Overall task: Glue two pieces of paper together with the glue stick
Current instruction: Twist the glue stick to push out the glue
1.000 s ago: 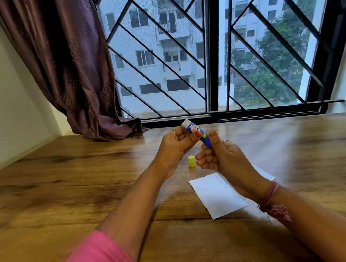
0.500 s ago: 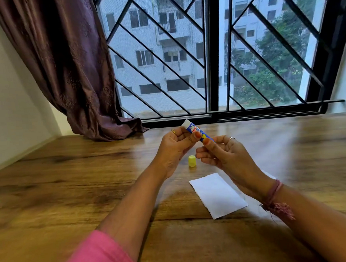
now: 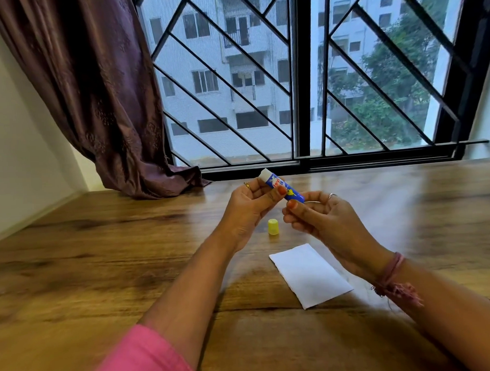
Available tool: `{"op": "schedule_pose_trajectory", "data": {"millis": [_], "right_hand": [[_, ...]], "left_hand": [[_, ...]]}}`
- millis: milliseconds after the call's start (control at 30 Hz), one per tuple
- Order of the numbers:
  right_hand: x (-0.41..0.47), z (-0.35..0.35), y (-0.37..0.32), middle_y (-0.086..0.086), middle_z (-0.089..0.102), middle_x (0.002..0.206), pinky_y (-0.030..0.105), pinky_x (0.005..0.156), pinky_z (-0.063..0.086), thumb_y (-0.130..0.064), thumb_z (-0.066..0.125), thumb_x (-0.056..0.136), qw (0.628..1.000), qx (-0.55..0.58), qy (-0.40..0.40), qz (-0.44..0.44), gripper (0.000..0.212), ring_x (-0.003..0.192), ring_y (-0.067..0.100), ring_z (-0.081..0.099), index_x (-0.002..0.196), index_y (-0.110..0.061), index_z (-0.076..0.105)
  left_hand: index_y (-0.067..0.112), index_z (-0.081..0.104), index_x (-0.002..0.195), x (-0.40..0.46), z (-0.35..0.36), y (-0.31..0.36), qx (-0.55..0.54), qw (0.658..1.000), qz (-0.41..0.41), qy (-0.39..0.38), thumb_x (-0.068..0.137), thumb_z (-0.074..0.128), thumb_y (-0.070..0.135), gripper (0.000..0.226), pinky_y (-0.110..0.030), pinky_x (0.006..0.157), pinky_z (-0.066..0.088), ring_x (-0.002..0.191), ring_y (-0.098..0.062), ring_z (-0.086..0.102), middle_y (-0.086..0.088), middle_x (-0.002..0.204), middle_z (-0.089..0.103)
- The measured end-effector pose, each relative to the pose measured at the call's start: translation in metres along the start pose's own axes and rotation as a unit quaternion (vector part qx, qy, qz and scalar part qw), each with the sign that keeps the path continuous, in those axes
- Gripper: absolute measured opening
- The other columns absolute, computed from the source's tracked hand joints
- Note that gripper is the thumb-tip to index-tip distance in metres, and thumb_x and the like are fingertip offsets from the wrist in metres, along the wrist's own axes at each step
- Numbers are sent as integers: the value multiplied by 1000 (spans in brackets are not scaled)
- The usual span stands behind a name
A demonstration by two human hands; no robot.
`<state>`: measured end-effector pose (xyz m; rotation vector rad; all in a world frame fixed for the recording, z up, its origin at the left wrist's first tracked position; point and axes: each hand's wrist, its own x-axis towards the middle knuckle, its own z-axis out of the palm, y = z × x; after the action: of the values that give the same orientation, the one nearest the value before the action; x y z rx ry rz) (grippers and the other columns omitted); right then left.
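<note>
A blue glue stick (image 3: 280, 185) is held tilted above the table, its white uncapped tip pointing up and to the left. My left hand (image 3: 250, 210) grips its upper part between thumb and fingers. My right hand (image 3: 323, 224) pinches its lower end with thumb and forefinger. The yellow cap (image 3: 273, 226) stands on the wooden table (image 3: 102, 259) just below the hands. A white piece of paper (image 3: 311, 274) lies flat near my right wrist. My right forearm hides whatever lies to its right.
A purple curtain (image 3: 96, 93) hangs at the back left and bunches on the table's far edge. A barred window (image 3: 298, 72) runs along the far side of the table. A white wall (image 3: 14, 138) borders the left.
My right hand has turned palm-up and its fingers have slid to the lower end of the glue stick. The left hand, cap and paper stay in place.
</note>
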<state>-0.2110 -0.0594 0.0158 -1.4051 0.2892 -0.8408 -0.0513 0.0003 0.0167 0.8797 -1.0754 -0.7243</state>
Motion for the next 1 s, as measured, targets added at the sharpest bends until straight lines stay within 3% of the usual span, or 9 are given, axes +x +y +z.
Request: {"op": "schedule_pose_trajectory", "data": {"millis": [200, 267, 400, 533, 667, 767, 900, 1000], "right_hand": [[0, 3, -1, 12, 73, 71, 20, 55, 55, -48, 43, 91, 996, 6, -34, 84, 50, 60, 16, 68, 87, -3, 63], [0, 2, -2, 12, 73, 73, 20, 56, 55, -48, 45, 90, 995, 23, -39, 92, 48, 61, 15, 68, 89, -3, 65], [0, 1, -2, 11, 75, 81, 22, 63, 58, -31, 70, 71, 998, 40, -32, 40, 49, 71, 15, 71, 110, -5, 55], [0, 0, 1, 15, 75, 83, 22, 62, 58, -21, 69, 75, 1000, 13, -17, 4, 39, 72, 19, 72, 106, -2, 54], [0, 0, 1, 16, 74, 77, 23, 57, 57, -46, 54, 84, 998, -2, -41, 49, 46, 66, 20, 71, 92, -2, 62], [1, -1, -1, 15, 72, 71, 22, 52, 55, -52, 42, 91, 993, 15, -46, 109, 54, 58, 18, 69, 81, -4, 65], [3, -2, -2, 13, 74, 78, 22, 58, 57, -46, 57, 83, 993, 51, -46, 91, 47, 65, 16, 70, 103, -4, 62], [2, -2, -2, 14, 75, 84, 22, 61, 57, -25, 73, 70, 997, 32, -42, 48, 53, 72, 17, 72, 113, -4, 52]], "left_hand": [[20, 75, 90, -1, 0, 1, 3, 1000, 0, -11, 70, 74, 22, 20, -18, 81, 51, 94, -10, 67, 2, 92, 74], [23, 77, 89, -2, 0, 1, 6, 1000, 1, -15, 71, 74, 22, 18, -18, 81, 51, 95, -10, 67, 2, 93, 74], [22, 76, 91, -2, -1, 2, 18, 1000, -1, -21, 73, 72, 21, 18, -21, 83, 52, 97, -13, 67, 0, 96, 74], [16, 70, 98, -2, -1, 0, 19, 1000, -3, -16, 73, 71, 20, 25, -21, 82, 52, 95, -12, 68, 0, 94, 74], [14, 69, 98, -1, -2, 1, 2, 1000, -10, -13, 74, 70, 18, 24, -19, 81, 52, 92, -9, 68, 2, 90, 74], [21, 76, 90, -2, 0, 1, 8, 1000, -10, -23, 73, 72, 20, 18, -17, 79, 51, 92, -7, 67, 4, 91, 74], [21, 75, 92, -2, -1, 0, 21, 999, -10, -27, 73, 72, 20, 19, -18, 80, 51, 96, -10, 67, 1, 94, 74], [20, 74, 94, -2, -2, 0, 22, 999, -14, -23, 74, 71, 20, 20, -20, 81, 52, 98, -13, 67, -1, 97, 74]]}}
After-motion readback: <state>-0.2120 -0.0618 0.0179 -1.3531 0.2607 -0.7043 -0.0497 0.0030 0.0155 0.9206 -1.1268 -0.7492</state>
